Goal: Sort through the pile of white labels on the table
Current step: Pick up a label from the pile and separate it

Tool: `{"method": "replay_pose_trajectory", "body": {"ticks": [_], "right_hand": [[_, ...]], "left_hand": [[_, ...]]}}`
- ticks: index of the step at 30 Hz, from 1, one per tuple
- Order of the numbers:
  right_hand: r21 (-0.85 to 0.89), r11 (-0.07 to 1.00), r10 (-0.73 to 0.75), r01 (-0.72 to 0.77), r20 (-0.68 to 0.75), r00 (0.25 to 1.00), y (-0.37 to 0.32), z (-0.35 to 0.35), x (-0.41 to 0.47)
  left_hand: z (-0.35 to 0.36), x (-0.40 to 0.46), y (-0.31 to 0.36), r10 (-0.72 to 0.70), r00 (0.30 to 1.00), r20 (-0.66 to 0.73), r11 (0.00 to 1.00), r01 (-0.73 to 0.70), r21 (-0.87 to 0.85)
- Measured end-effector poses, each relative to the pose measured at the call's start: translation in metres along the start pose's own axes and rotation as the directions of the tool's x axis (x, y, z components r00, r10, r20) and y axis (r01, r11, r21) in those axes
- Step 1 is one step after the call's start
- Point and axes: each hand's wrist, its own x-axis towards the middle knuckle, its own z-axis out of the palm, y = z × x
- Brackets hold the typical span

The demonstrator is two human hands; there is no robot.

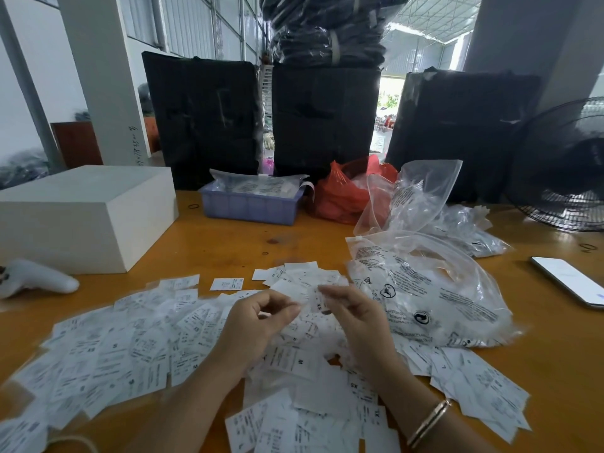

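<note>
Showing "S", "M", "XS": labels (137, 348)

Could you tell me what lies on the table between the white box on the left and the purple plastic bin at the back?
In the head view, only bare wooden table separates the white box and the purple bin, apart from a small dark ring beside the bin.

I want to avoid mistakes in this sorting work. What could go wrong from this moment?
1. The fan stands at the table edge; if it runs, it could blow the loose white labels together.
2. Both the left hand and right hand pinch labels above the pile; a dropped one may be lost among unsorted ones.
3. Labels lie against the clear plastic bag and could slip under it.
</note>
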Motion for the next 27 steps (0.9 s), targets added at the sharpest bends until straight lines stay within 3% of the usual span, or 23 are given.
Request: {"method": "replay_pose_trajectory", "body": {"ticks": [3, 7, 17, 27], "right_hand": [[0.238, 0.969, 0.089, -0.070, -0.070, 0.994, 0.0011, -0.0028, 0.0026], [0.430, 0.897, 0.116, -0.100, -0.011, 0.993, 0.0025, -0.0034, 0.0041], [0.253, 0.961, 0.103, -0.109, 0.036, 0.994, 0.0059, 0.0042, 0.0018], [0.324, 0.938, 0.140, -0.120, -0.039, 0.989, 0.0074, 0.0004, 0.0034]], "left_hand": [[-0.0011, 0.0014, -0.0010, 0.007, 1.000, 0.012, 1.000, -0.007, -0.004], [0.0003, 0.0010, -0.0033, 0.011, 0.999, 0.053, 0.998, -0.014, 0.057], [0.0007, 0.0005, -0.0057, 0.051, 0.998, 0.042, 0.992, -0.056, 0.114], [0.0003, 0.0007, -0.0057, 0.082, 0.996, 0.038, 0.993, -0.085, 0.080]]}}
